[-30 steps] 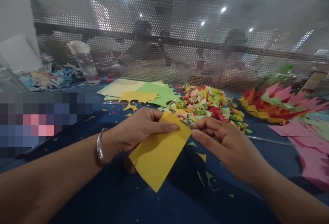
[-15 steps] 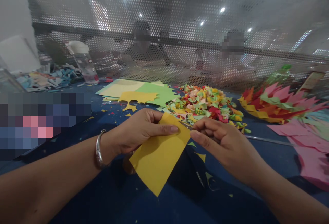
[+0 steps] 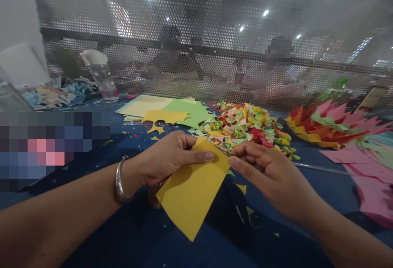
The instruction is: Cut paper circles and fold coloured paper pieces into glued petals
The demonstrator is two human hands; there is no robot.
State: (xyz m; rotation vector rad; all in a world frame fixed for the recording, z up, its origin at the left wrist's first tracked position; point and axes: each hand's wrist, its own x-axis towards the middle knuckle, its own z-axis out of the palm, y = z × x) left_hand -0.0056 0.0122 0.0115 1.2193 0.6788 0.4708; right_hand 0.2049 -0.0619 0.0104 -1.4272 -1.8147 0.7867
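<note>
My left hand (image 3: 179, 153) pinches a yellow sheet of paper (image 3: 195, 194), thumb on top and fingers behind it. The sheet hangs tilted above the blue table, one corner pointing down toward me. At its upper right edge, my right hand (image 3: 260, 171) is closed on a slim metal tool (image 3: 224, 150). Only the tool's thin front part shows; the fingers cover the rest, so its kind is unclear. Just beyond both hands lies a heap of small folded paper pieces (image 3: 242, 124) in red, yellow, green and peach.
Stacked coloured sheets (image 3: 141, 106) lie at the back with a cut yellow sheet (image 3: 166, 116). A spiky folded-paper piece (image 3: 334, 124) and pink paper (image 3: 368, 182) are on the right. A bottle (image 3: 102, 77) stands back left before a perforated metal screen (image 3: 208, 22). Scraps dot the table (image 3: 129, 235).
The yellow sheet's lower corner has dropped slightly and shifted a little right, along with my left hand. My right hand stays at the sheet's edge with the tool.
</note>
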